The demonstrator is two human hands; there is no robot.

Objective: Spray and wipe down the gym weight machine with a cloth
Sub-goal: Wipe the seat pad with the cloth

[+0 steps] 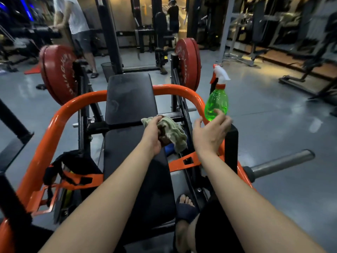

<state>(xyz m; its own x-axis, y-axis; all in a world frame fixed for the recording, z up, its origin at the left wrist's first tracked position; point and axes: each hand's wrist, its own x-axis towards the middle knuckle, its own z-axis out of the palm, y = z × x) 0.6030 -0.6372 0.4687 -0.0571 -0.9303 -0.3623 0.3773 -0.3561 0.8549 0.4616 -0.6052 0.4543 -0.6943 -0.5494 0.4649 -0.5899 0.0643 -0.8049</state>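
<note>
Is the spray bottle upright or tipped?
Upright: the spray bottle has its white trigger head on top, with the right hand at its base.

Bare forearms (pixel 116 189), black shorts (pixel 215 227) and a dark slide sandal (pixel 185 211).

Upper left, a person in a white shirt (pixel 77 19) stood near a black mesh bin (pixel 108 70); upper centre, another person in black (pixel 173 14) stood farther back
</note>
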